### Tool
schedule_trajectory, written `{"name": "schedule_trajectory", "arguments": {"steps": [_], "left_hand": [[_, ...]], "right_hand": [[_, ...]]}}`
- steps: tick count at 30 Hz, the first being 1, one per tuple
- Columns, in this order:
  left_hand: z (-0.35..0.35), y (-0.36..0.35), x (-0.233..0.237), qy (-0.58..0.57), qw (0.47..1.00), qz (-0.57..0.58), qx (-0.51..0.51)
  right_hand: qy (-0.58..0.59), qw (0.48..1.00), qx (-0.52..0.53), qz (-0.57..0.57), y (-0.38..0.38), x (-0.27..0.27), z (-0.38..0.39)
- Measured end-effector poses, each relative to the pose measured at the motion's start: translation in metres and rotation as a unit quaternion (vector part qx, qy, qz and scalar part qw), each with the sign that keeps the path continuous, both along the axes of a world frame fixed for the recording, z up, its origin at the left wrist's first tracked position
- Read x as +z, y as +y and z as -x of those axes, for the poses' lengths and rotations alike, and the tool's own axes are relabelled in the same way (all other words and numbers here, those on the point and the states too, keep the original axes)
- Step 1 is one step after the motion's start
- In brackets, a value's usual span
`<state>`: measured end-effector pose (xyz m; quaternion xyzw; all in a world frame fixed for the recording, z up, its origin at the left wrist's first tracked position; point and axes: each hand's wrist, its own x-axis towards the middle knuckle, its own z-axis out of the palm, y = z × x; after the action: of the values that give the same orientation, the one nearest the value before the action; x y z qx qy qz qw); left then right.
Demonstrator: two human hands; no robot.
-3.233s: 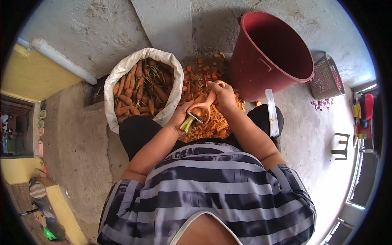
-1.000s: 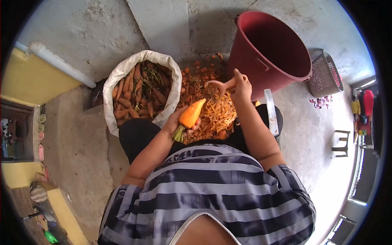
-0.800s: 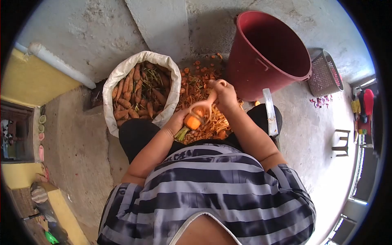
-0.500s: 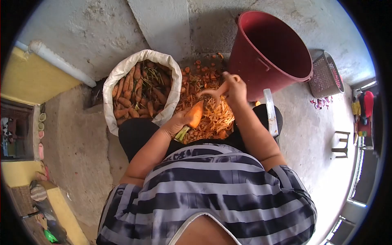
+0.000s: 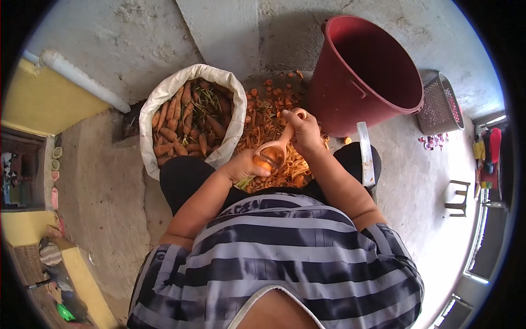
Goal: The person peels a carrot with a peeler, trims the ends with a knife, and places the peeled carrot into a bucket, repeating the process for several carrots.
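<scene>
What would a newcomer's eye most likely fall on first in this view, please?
Probably the large dark-red bin at upper right, then the open white sack of carrots left of it. Between them spreads a heap of orange peelings; above it, the left hand holds a carrot and the right hand a Y-shaped peeler.

A rough, stained grey wall [image 5: 126,41] runs across the top of the view. A thick white pipe [image 5: 87,79] slants along a low yellow wall [image 5: 46,101] at left, near a dark opening [image 5: 22,170], doorway or window unclear. The bare grey floor [image 5: 98,175] looks worn and cracked. At right, a small dark stool [image 5: 457,198] stands where strong daylight bleaches the floor.
</scene>
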<state>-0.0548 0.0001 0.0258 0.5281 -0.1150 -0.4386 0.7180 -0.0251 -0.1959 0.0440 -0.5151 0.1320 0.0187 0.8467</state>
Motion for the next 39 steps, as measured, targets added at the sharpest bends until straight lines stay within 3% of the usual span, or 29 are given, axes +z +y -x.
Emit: {"name": "schedule_trajectory", "arguments": {"steps": [2,5,9,12,14,16,18,21,22,24,27,30,32,36,38,39], "left_hand": [[-0.001,0.005,0.006,0.058,0.998,0.021,-0.009],[0.000,0.011,0.006,0.088,0.995,0.036,-0.020],[-0.003,0.010,0.002,0.095,0.995,-0.023,0.004],[-0.005,0.005,0.005,0.068,0.997,0.010,-0.026],[-0.005,0.008,0.006,0.079,0.996,0.010,-0.029],[-0.006,0.008,0.012,0.063,0.998,0.025,-0.012],[-0.002,0.010,0.016,0.077,0.997,0.023,-0.002],[-0.003,0.006,0.019,0.052,0.998,0.002,0.021],[-0.003,0.004,0.018,0.033,0.999,-0.014,0.026],[-0.005,0.002,0.016,-0.027,0.998,-0.048,0.015],[-0.007,0.002,0.006,-0.107,0.989,-0.103,-0.010],[-0.008,0.007,-0.005,-0.136,0.979,-0.149,-0.011],[-0.003,0.009,-0.005,-0.167,0.971,-0.167,-0.025],[-0.004,0.001,0.004,-0.225,0.938,-0.260,-0.044],[-0.007,-0.002,0.000,-0.244,0.937,-0.243,-0.060],[-0.006,-0.001,-0.003,-0.251,0.936,-0.235,-0.069]], "right_hand": [[0.044,0.996,-0.065,-0.032,-0.010,-0.004,-0.011],[0.061,0.969,-0.209,0.118,-0.048,-0.023,-0.037],[-0.001,0.991,-0.133,0.021,-0.017,0.006,-0.013],[0.010,0.998,-0.039,-0.043,0.004,-0.002,-0.003],[0.062,0.994,-0.075,-0.053,-0.014,-0.015,-0.019],[0.063,0.982,-0.175,0.038,-0.036,-0.024,-0.037],[0.079,0.968,-0.233,0.043,-0.056,-0.020,-0.043],[0.056,0.979,-0.197,0.008,-0.039,0.006,-0.028],[0.028,0.990,-0.134,-0.016,-0.028,0.013,-0.017],[0.012,0.999,-0.010,0.045,-0.005,0.012,-0.002],[0.040,0.999,0.005,0.017,-0.012,-0.015,-0.016],[0.041,0.980,-0.159,0.113,-0.044,-0.036,-0.039],[0.082,0.973,-0.207,0.067,-0.070,-0.045,-0.042],[0.030,0.997,-0.066,0.027,-0.013,-0.005,-0.012],[0.013,0.998,0.033,0.042,0.000,-0.017,-0.003],[0.079,0.994,0.016,0.068,-0.005,-0.012,-0.008]]}}
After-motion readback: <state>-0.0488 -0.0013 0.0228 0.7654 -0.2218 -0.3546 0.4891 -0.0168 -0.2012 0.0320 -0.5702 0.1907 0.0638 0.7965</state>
